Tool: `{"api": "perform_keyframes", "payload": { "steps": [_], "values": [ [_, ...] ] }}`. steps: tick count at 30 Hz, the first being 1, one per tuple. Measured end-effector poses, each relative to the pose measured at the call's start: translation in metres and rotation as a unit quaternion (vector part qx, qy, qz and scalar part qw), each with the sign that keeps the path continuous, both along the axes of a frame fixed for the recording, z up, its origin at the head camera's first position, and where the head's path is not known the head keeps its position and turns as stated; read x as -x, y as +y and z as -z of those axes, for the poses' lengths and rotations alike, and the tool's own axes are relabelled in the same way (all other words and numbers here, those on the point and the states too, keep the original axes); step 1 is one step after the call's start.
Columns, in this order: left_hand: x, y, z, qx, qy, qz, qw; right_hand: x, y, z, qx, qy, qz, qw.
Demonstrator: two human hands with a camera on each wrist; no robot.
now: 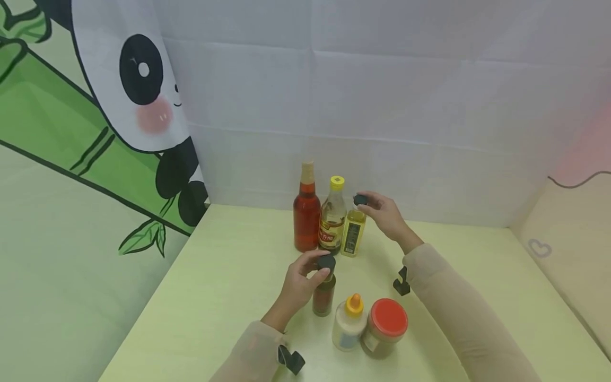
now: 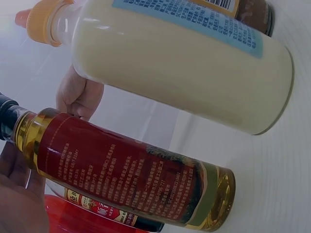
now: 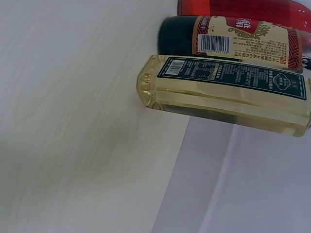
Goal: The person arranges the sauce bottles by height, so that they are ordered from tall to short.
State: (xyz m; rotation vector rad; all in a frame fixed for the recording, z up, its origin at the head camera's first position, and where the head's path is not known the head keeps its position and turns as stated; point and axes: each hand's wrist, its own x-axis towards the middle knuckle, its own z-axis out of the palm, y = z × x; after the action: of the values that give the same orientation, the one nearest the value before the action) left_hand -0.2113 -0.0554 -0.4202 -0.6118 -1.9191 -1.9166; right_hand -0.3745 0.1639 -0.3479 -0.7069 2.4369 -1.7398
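My left hand (image 1: 299, 281) pinches the dark cap of a small bottle with a red label (image 1: 323, 297), thumb and fingers around the cap. In the left wrist view that bottle (image 2: 121, 165) stands on the table, with part of the left hand (image 2: 22, 194) beside its neck. Farther back, my right hand (image 1: 385, 215) pinches the dark cap of a square bottle of yellow oil (image 1: 354, 233). The right wrist view shows the oil bottle (image 3: 228, 92) and its dark green label, but not the hand. Left of it stands a yellow-capped bottle (image 1: 331, 225).
A tall red bottle (image 1: 306, 223) stands at the left of the back row. Near the front are a cream squeeze bottle (image 1: 348, 326) with an orange cap and a red-lidded jar (image 1: 384, 326). A white cloth wall (image 1: 382, 106) rises behind the table (image 1: 215, 276).
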Motion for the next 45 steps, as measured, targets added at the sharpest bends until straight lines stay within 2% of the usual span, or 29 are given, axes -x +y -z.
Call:
{"api": "perform_keyframes", "payload": {
  "steps": [12,18,26,36,42,45],
  "values": [
    [0.001,-0.001,0.001,0.001,-0.006,0.001,1.0,0.004,-0.003,-0.001,-0.001,-0.014,-0.019,0.9997],
    [-0.002,-0.004,0.003,0.003,-0.003,0.0,1.0,-0.003,-0.003,0.0,-0.002,-0.018,-0.023,0.9996],
    [0.0,-0.004,0.004,0.001,-0.005,0.0,1.0,-0.008,0.012,-0.001,0.007,-0.009,-0.017,0.9998],
    [-0.001,-0.004,0.002,0.004,-0.007,-0.003,1.0,-0.025,0.032,0.001,0.0,-0.004,-0.015,0.9999],
    [-0.001,-0.003,0.004,0.002,0.013,-0.004,0.9999,-0.042,0.038,0.007,-0.005,-0.024,-0.007,0.9997],
    [-0.001,-0.003,0.005,0.002,0.011,-0.004,0.9999,-0.05,0.041,0.01,-0.008,-0.026,-0.005,0.9996]
  ]
}}
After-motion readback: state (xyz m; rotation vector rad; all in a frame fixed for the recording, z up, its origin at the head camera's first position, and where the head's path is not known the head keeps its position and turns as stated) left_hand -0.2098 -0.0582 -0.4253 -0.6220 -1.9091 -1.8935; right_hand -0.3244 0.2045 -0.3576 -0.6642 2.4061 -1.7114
